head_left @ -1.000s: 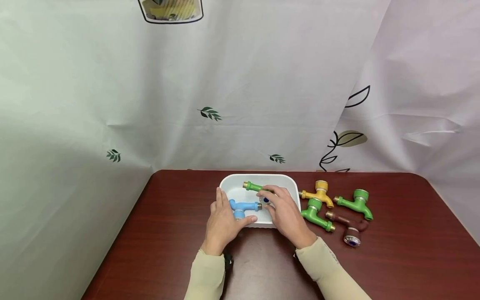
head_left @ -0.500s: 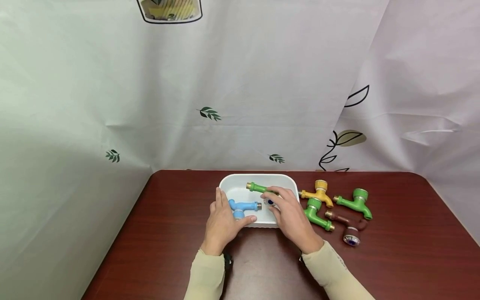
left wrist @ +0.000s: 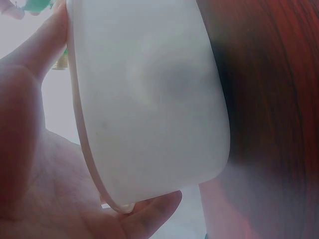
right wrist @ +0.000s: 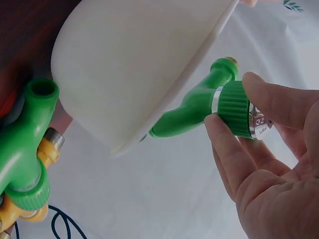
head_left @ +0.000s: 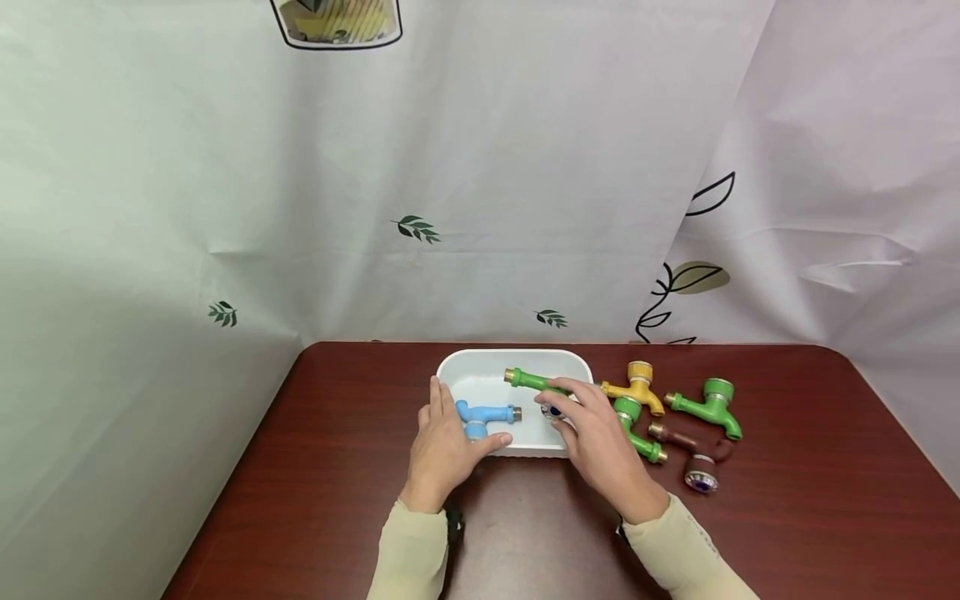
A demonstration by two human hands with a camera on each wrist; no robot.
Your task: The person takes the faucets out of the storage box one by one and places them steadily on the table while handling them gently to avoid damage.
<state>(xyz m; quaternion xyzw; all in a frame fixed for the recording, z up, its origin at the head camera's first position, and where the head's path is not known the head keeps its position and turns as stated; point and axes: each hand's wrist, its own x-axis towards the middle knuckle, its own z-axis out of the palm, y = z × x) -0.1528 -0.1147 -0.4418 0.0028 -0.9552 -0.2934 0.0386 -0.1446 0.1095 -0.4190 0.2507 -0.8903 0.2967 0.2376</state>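
Observation:
A white plastic basin (head_left: 480, 364) stands on the table, with a blue tap (head_left: 489, 413) lying in its left part. My left hand (head_left: 441, 454) holds the basin's near left corner, thumb along the front rim and fingers at the left side. In the left wrist view a fingertip (left wrist: 167, 201) touches the outer wall. Over the right part of the basin, my right hand (head_left: 606, 450) grips a green tap (head_left: 528, 380) by its ribbed knob. The right wrist view shows thumb and fingers around that knob (right wrist: 234, 109), while the basin's rim hides the spout's end.
Right of the basin lie a yellow tap (head_left: 637, 390), a green tap (head_left: 647, 448) close to the basin, another green tap (head_left: 708, 410) and a brown tap (head_left: 684, 440). A pale printed curtain (head_left: 480, 275) hangs behind the dark red table (head_left: 337, 433).
My right hand has moved to the right with the green tap, towards the basin's right end. The left hand, the basin and the blue tap have stayed in place.

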